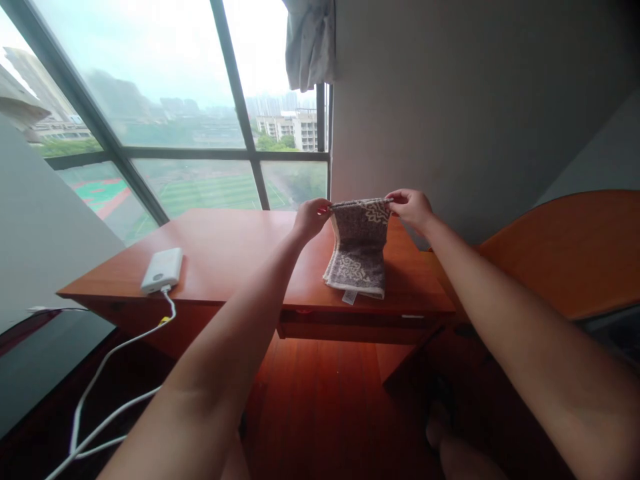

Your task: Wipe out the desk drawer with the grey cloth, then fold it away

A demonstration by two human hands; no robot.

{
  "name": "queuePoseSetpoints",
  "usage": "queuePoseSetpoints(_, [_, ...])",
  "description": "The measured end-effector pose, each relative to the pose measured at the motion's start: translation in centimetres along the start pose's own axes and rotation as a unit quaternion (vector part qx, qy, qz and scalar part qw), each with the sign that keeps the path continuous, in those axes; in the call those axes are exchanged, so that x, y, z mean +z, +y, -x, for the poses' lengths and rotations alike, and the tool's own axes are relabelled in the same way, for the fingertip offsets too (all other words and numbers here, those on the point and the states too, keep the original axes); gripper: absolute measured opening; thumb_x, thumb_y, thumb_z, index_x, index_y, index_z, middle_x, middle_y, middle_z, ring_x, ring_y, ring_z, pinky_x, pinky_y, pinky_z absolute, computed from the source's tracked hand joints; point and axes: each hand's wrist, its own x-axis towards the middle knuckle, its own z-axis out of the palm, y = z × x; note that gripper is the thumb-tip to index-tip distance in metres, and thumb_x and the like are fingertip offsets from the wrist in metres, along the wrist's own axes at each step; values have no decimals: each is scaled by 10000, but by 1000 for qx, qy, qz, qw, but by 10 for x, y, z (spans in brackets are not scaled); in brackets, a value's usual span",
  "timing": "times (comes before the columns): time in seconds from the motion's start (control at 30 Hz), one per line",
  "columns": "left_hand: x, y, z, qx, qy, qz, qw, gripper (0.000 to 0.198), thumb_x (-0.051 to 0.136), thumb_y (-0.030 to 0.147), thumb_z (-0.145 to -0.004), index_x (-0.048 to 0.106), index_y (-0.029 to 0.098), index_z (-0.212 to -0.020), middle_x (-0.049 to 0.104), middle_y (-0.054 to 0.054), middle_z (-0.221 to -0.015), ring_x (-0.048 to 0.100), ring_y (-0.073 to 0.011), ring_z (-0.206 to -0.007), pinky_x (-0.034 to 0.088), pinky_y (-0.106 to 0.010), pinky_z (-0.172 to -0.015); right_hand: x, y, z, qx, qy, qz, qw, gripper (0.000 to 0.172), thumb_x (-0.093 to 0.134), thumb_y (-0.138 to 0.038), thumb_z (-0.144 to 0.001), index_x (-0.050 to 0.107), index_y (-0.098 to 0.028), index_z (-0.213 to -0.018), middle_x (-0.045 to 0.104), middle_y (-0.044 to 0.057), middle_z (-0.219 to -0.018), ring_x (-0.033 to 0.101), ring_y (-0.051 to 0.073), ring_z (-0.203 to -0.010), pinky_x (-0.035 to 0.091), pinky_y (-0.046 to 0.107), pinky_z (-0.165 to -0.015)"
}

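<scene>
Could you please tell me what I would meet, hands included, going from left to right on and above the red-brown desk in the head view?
White power bank → left hand → folded brown-and-cream patterned towel → right hand.

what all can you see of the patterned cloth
The patterned cloth is brownish grey with cream motifs, pale edges and a white tag at its lower edge. It looks like towelling, folded in layers. The left hand and right hand pinch its upper corners; the lower part seems to rest on the desk near its front edge.
</scene>
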Motion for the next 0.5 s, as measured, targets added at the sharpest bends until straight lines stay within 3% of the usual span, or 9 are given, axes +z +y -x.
queuePoseSetpoints(0.13, [-5, -5, 31, 24, -38, -17, 999, 159, 605, 141, -791, 713, 142, -909, 737, -71, -836, 672, -171, -750, 529, -289, -696, 0, 7, 42, -47, -5, 79, 996, 223, 682, -301, -675, 684, -173, -858, 709, 40, -790, 644, 163, -736, 527, 316, -702])
queuePoseSetpoints(0.3, [-13, -12, 99, 109, -143, -95, 979, 197, 560, 151, -828, 694, 208, -959, 730, -45, -949, 648, -188, -860, 518, -343, -804, 2, 10, 136, -65, -65, 168, 982, 149, 597, -227, -745, 672, -209, -872, 716, 33, -857, 655, 169, -734, 523, 328, -708])
queuePoseSetpoints(0.4, [-12, -16, 136, 118, -160, -117, 973, 218, 532, 144, -841, 682, 227, -977, 721, -37, -992, 627, -194, -945, 509, -346, -847, 7, 19, 182, -110, -100, 187, 971, 164, 565, -180, -765, 656, -222, -895, 711, 47, -922, 645, 202, -867, 517, 374, -808])
queuePoseSetpoints(0.5, [-9, -14, 156, 127, -170, -128, 969, 242, 501, 141, -856, 670, 231, -1005, 708, -39, -1031, 609, -194, -983, 507, -344, -861, 8, 26, 205, -141, -108, 212, 961, 209, 511, -133, -784, 635, -236, -917, 699, 56, -995, 612, 219, -999, 496, 401, -898])
